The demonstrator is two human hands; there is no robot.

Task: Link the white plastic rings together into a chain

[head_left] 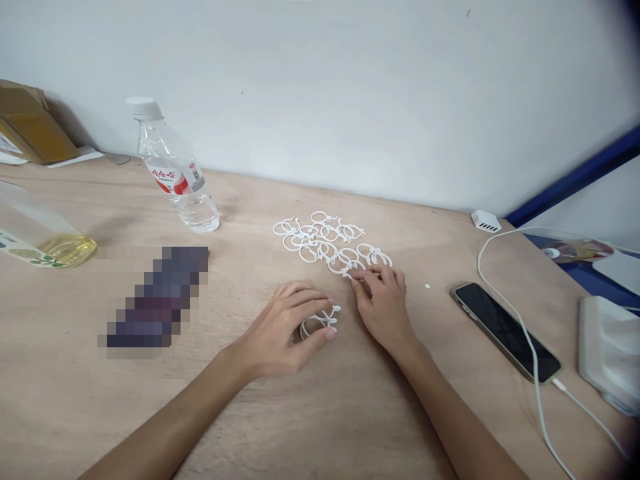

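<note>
Several thin white plastic rings [327, 251], each with a small tab or eyelet, lie in a loose, overlapping pile on the wooden table. My left hand [287, 327] is curled around a small bunch of the same rings [317, 325], its thumb and fingertips closing over their tabs just above the tabletop. At the pile's near right edge, my right hand [383, 303] rests with bent fingers, thumb and index finger at one white ring. The fingers partly cover that ring.
Left of the pile stands a clear water bottle [183, 177]; a bottle of yellow liquid [65, 250] and a blurred dark item [157, 300] are nearby. At right lie a phone [505, 330], a white cable [530, 333] and a white power strip [607, 350]. A cardboard box [37, 127] sits back left.
</note>
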